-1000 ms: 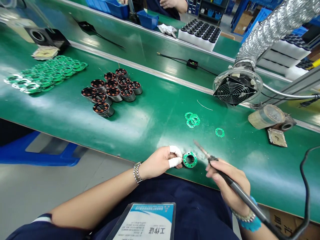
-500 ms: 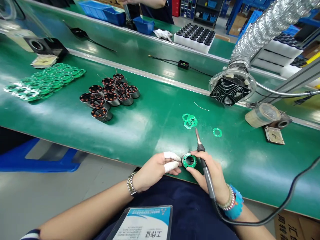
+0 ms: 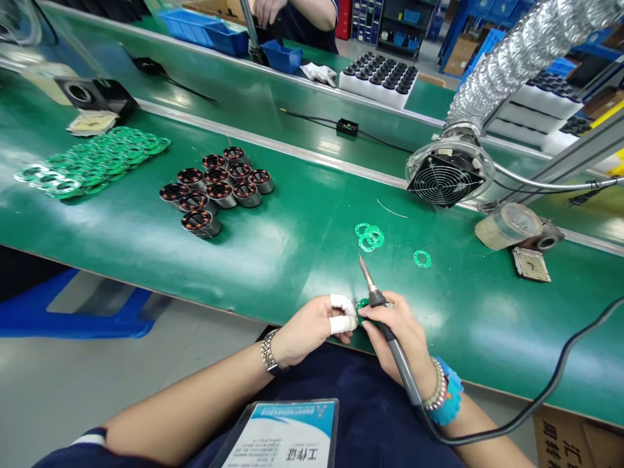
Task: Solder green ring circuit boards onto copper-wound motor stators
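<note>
At the table's front edge, my left hand (image 3: 319, 325), with white finger covers on two fingers, pinches the left side of a motor part topped by a green ring board (image 3: 361, 304). My right hand (image 3: 400, 331) holds a soldering iron (image 3: 397, 351) with its tip pointing up and away. The thumb and fingertip of that hand also meet at the ring board and partly hide it. Behind the hands lie a few overlapping green rings (image 3: 369, 238) and a single green ring (image 3: 422, 259).
Several copper-wound cylinders (image 3: 220, 194) stand left of centre, with rows of green boards (image 3: 97, 162) farther left. A fan on a foil duct (image 3: 443, 179) hangs at the back right, near a jar (image 3: 509, 227) and a sponge tray (image 3: 531, 264). Another person's hand (image 3: 269, 10) shows across the bench.
My left fingers have closed onto the part's side. My right hand and the iron have shifted left, covering more of the ring board. The other person's hand has come farther into view.
</note>
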`<state>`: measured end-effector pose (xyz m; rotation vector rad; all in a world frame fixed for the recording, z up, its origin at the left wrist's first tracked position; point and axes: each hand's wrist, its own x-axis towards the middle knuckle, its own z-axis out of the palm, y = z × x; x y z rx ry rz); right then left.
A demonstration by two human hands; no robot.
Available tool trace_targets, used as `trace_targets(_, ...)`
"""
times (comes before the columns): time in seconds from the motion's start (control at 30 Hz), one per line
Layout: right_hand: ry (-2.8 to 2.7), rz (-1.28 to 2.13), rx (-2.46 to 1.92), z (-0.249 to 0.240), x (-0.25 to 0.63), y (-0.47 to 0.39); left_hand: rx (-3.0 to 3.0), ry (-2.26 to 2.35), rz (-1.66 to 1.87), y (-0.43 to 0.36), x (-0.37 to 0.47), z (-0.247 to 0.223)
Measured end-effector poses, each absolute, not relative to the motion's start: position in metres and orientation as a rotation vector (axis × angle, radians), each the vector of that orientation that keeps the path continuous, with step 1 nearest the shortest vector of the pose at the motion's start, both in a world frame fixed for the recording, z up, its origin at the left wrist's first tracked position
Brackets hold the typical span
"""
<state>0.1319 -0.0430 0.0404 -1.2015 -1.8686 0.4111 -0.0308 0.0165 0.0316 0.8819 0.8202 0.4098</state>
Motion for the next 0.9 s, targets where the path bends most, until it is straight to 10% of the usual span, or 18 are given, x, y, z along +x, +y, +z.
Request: trace_targets(0.9,-1.772,0.677,-1.16,0.067,0.162,-0.073,1.061,0.861,0.453,0.01,-0.035,0.024)
